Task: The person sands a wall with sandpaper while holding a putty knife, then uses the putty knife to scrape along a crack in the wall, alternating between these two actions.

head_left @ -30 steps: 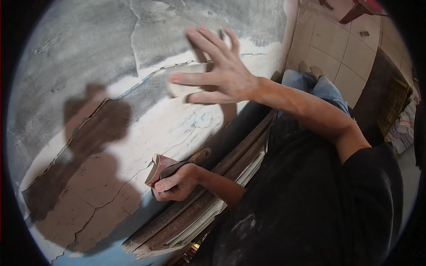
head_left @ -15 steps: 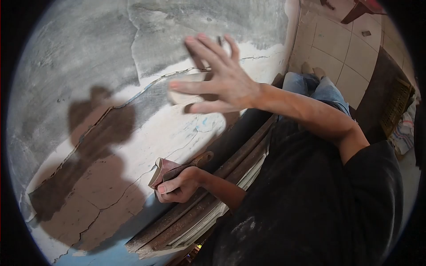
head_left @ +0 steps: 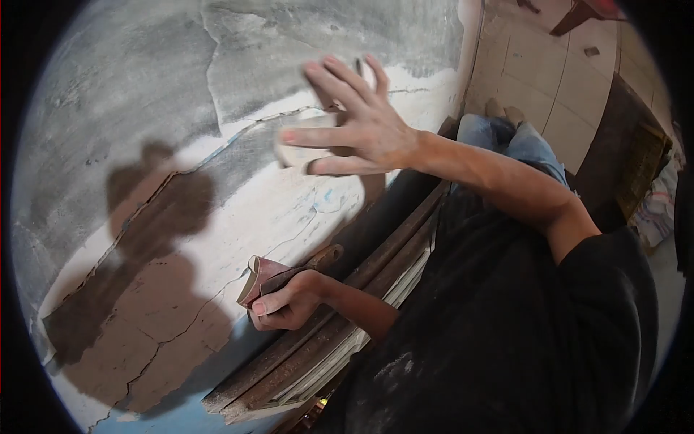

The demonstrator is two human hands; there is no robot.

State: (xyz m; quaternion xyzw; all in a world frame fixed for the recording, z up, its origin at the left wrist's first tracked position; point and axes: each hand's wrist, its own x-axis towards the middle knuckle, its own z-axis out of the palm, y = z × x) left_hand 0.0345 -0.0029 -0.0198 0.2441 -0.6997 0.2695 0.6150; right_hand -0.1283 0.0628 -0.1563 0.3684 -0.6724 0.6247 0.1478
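My right hand [head_left: 376,134] reaches across to the wall [head_left: 275,36], back of the hand showing and fingers spread. Beneath its thumb and index finger is a pale, blurred piece that looks like sandpaper [head_left: 295,155], lying against the wall and mostly covered. Lower down, my left hand [head_left: 289,304] is closed around a curled sheet of reddish-brown sandpaper [head_left: 267,275] with a cream back. In the same hand is a scraper [head_left: 327,256] with a holed wooden handle; its dark blade is partly hidden by the fingers. A long crack [head_left: 170,177] runs across the plaster near both hands.
Dusty brown wooden boards [head_left: 289,358] lie along the wall below my left arm. Dark furniture [head_left: 614,130] with a woven basket [head_left: 643,170] and a striped cloth [head_left: 654,206] stands at the right. Floor tiles [head_left: 535,65] and a red plastic piece [head_left: 578,16] show at the top right.
The view has shifted slightly. My right hand remains spread at almost the same place on the wall, still a little blurred. My left hand keeps its hold on the sandpaper and scraper.
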